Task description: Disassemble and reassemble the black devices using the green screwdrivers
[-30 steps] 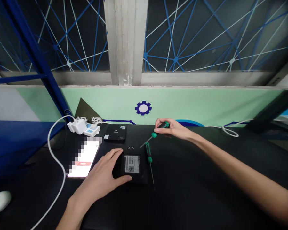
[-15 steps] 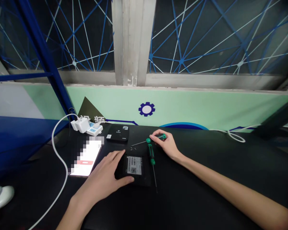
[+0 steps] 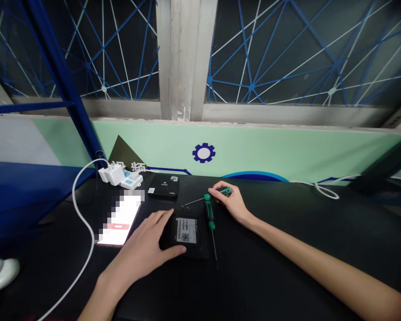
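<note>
My left hand [image 3: 153, 243] spans the left side of a black box [image 3: 202, 245], thumb at the near edge and fingers at the far edge. A white printed label [image 3: 186, 230] faces up on the box. In my right hand [image 3: 232, 200] is a screwdriver [image 3: 195, 201] with a green-and-black handle, its thin shaft pointing left. The tip is down beside tiny screws [image 3: 187, 207] behind the box. A second green-handled screwdriver [image 3: 210, 216] lies just right of the box, shaft toward me.
Behind on the black table [image 3: 270, 276] lies another flat black box [image 3: 163, 186]. To the left are a lit phone [image 3: 123, 218], a white power strip [image 3: 132, 180] with a plugged-in charger [image 3: 112, 174], and a long white cable [image 3: 76, 200]. The wall [image 3: 163, 138] closes the back.
The screwdriver tip in my right hand has dipped slightly, down to the tiny screws. My left hand stays on the box.
</note>
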